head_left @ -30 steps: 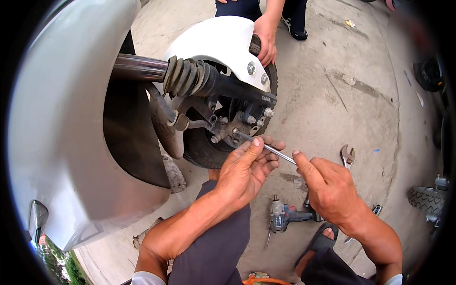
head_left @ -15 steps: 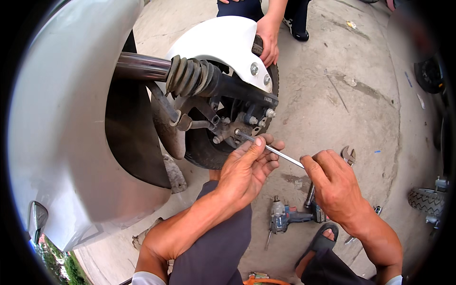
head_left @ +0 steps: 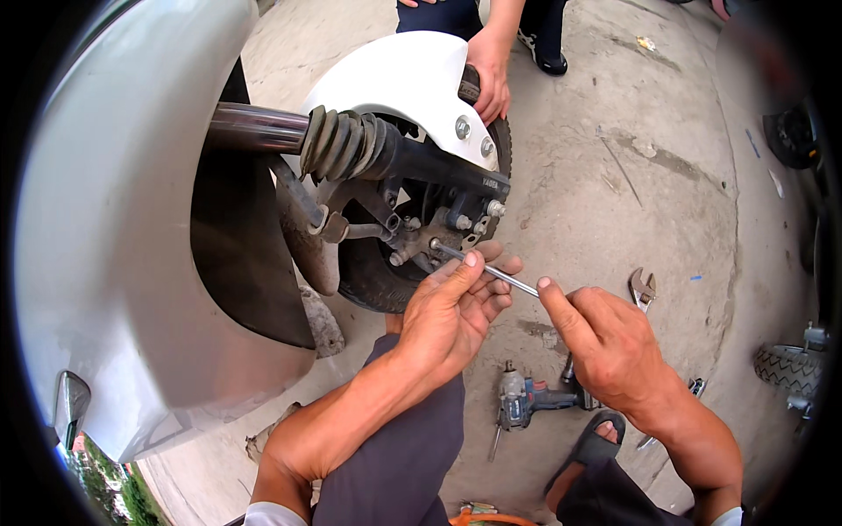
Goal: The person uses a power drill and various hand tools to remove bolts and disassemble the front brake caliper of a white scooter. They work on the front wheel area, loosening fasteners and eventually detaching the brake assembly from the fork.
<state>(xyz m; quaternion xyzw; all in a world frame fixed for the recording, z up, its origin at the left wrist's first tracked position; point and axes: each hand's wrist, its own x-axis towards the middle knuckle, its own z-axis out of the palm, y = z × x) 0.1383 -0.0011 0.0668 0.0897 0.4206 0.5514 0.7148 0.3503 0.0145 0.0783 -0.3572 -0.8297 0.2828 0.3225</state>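
Note:
A slim, straight metal-shafted tool (head_left: 513,280) slants from a bolt in the brake caliper (head_left: 430,241) down to the right. My left hand (head_left: 449,309) pinches its shaft close to the caliper, thumb on top and the other fingers loosely curled, palm up. The tool's rear end disappears into my right hand (head_left: 610,337), which is closed around it with the index finger stretched along it. The handle is hidden there. Above the caliper lie the black fork leg (head_left: 438,167) with its ribbed rubber boot (head_left: 342,145) and the wheel's tire (head_left: 377,282).
Another person's hand (head_left: 493,83) rests on the tire beside the white fender (head_left: 377,74). A silver body panel (head_left: 114,245) fills the left. On the concrete lie a cordless impact wrench (head_left: 517,399) and an adjustable wrench (head_left: 642,287). A small wheel (head_left: 789,368) stands far right.
My right hand has slid a little up-left along the tool, and its index finger has straightened. My left hand keeps its pinch. The whole view has shifted slightly.

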